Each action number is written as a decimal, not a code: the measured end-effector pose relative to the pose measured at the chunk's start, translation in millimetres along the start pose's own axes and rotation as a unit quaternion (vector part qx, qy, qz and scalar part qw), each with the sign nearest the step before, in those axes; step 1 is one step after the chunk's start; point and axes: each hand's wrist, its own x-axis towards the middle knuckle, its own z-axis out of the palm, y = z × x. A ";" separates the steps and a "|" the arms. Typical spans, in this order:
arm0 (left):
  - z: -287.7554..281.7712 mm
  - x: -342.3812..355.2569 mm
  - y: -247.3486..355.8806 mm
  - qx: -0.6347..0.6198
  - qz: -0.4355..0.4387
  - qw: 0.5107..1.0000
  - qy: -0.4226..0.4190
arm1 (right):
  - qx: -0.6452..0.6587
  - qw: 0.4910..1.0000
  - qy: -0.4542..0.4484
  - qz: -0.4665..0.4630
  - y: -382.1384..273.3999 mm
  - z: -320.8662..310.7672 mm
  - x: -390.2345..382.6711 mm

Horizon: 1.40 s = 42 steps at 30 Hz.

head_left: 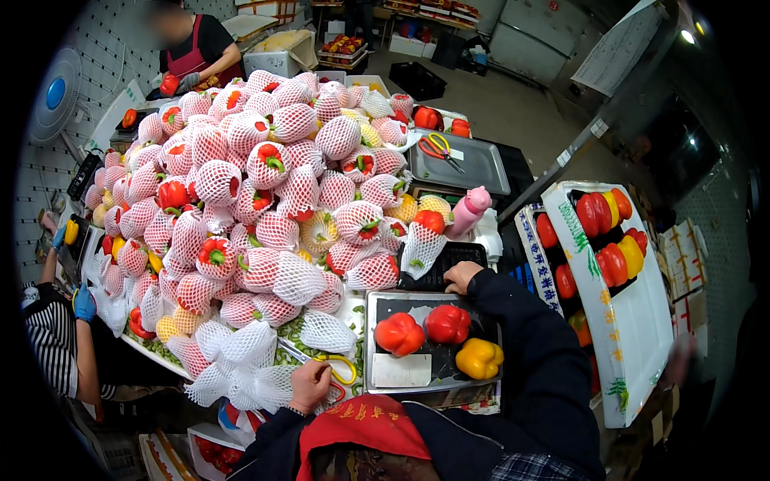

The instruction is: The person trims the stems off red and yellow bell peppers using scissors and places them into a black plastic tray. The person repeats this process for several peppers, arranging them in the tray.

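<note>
My left hand [311,386] is closed at the table's near edge, beside scissors [342,370] with yellow and red handles; whether it grips them is hidden. My right hand [464,276] has its fingers curled down at a black, box-like thing [441,260] behind the metal-rimmed tray; the fingertips are hidden. On that tray [370,337] lie two red bell peppers [399,334] [447,324], a yellow bell pepper [480,359] and a pale card [401,371]. White foam net sleeves [245,365] lie loose to the left of my left hand.
A large heap of net-sleeved peppers [273,192] fills the table. Beyond it are a second tray [473,164], other scissors [439,151] and a pink bottle [468,210]. At right stands a white foam box [613,321] with peppers. Co-workers [204,48] [60,337] stand far left and left.
</note>
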 end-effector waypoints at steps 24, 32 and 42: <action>-3.8 0.1 0.8 0.017 0.006 1.000 -0.012 | 0.034 0.955 0.294 0.014 -14.9 -42.1 -39.1; -31.0 24.7 53.5 -0.138 -0.061 0.982 -0.115 | 0.144 0.900 0.410 0.015 -67.8 -124.7 -101.1; -76.2 59.2 101.4 -0.676 -0.253 0.672 -0.168 | 0.027 0.882 0.412 -0.228 -238.0 -81.1 -111.9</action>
